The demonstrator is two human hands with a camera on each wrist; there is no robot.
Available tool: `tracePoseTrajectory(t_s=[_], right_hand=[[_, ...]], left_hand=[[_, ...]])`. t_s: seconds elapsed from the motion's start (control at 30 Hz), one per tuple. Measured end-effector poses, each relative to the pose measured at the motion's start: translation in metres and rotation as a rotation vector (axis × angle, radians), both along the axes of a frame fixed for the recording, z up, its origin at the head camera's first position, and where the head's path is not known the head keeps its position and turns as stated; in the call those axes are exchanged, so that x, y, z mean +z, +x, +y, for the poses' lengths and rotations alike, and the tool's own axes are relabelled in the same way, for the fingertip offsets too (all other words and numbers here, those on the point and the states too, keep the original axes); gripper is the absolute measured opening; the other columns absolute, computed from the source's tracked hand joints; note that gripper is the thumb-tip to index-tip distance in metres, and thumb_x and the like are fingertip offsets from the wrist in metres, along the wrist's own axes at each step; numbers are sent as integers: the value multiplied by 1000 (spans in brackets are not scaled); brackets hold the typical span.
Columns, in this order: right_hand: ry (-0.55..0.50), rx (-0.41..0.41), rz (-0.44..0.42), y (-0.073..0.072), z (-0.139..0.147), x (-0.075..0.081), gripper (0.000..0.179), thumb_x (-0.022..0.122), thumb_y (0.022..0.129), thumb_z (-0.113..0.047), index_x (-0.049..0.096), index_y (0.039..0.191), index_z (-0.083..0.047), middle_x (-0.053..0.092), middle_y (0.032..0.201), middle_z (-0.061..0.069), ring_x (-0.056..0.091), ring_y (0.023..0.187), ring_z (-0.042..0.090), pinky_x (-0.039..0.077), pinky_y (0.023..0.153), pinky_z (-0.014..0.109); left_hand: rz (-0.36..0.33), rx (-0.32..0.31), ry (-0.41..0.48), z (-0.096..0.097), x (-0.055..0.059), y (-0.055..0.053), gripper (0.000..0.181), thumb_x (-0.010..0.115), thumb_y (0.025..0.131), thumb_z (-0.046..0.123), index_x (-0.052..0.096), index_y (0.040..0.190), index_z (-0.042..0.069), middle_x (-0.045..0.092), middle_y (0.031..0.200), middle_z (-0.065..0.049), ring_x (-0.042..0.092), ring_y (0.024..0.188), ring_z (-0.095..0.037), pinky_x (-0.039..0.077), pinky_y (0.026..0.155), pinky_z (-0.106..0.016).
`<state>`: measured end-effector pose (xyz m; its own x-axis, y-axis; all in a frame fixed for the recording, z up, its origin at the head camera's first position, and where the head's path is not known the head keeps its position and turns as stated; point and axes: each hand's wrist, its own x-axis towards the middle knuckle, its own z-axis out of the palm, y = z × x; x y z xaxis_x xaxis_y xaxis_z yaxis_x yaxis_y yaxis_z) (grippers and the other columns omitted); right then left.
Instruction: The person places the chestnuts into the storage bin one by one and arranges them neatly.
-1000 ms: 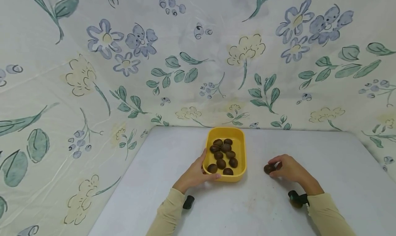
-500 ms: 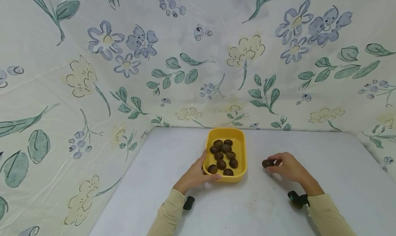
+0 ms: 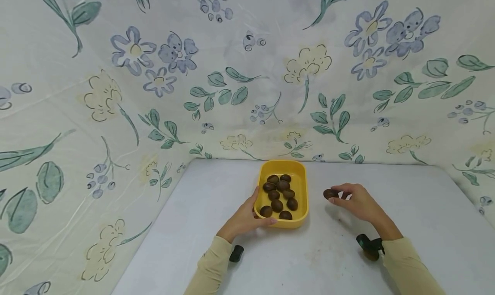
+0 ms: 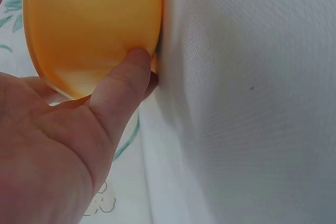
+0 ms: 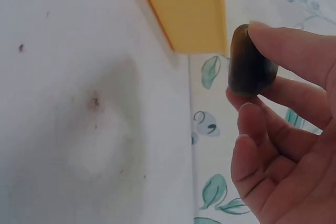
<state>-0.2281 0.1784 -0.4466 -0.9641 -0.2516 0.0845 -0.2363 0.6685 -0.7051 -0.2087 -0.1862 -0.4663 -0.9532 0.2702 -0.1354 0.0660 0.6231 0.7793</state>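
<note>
A yellow plastic tray (image 3: 303,192) stands at the middle of the table and holds several dark brown, oval, fruit-like things (image 3: 276,205). My left hand (image 3: 241,220) grips its near left corner, the thumb along the near wall, as the left wrist view (image 4: 58,135) also shows. To the right of the tray, my right hand (image 3: 357,199) pinches one dark brown oval thing (image 3: 330,194) between thumb and fingers. It is held above the table in the right wrist view (image 5: 252,61). Its exact kind is unclear.
Another brown round thing (image 3: 371,255) shows partly behind the black right wrist camera (image 3: 363,242). The white table (image 3: 301,265) has small dark specks. A flower-patterned cloth (image 3: 251,93) hangs behind the table and at its sides.
My right hand has lifted the dark brown oval thing and moved it away from me and slightly left, nearer the tray. The left hand and tray have stayed in place.
</note>
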Motion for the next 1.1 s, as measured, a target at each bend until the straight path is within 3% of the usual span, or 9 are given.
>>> tracePoseTrajectory(t_s=[0.37, 0.63, 0.87, 1.1], right_hand=[[-34, 4, 49, -16, -14, 7, 48, 80, 92, -26, 69, 130, 1, 72, 105, 13, 52, 77, 18, 38, 54, 23], [-32, -17, 28, -29, -30, 13, 50, 80, 91, -26, 69, 132, 0, 70, 101, 13, 50, 74, 19, 39, 55, 24], [-47, -12, 21, -38, -41, 13, 49, 80, 92, -27, 69, 131, 0, 73, 120, 19, 50, 76, 19, 41, 57, 24], [-59, -26, 0, -46, -51, 10, 46, 79, 92, -23, 70, 131, -1, 72, 126, 20, 50, 79, 20, 42, 60, 25]], left_hand=[[-8, 2, 21, 0, 0, 1, 123, 85, 80, 53, 7, 168, 17, 26, 171, -17, 30, 157, -39, 29, 126, -60], [-9, -2, 26, 0, 0, 0, 122, 85, 81, 52, 6, 168, 17, 25, 172, -17, 30, 157, -38, 29, 126, -59], [-10, -6, 39, 1, 2, 1, 123, 85, 81, 51, 7, 168, 15, 27, 171, -18, 32, 156, -39, 30, 125, -60], [-3, -11, 44, 0, 2, 1, 122, 85, 82, 50, 7, 168, 15, 26, 171, -18, 31, 156, -38, 30, 126, -59]])
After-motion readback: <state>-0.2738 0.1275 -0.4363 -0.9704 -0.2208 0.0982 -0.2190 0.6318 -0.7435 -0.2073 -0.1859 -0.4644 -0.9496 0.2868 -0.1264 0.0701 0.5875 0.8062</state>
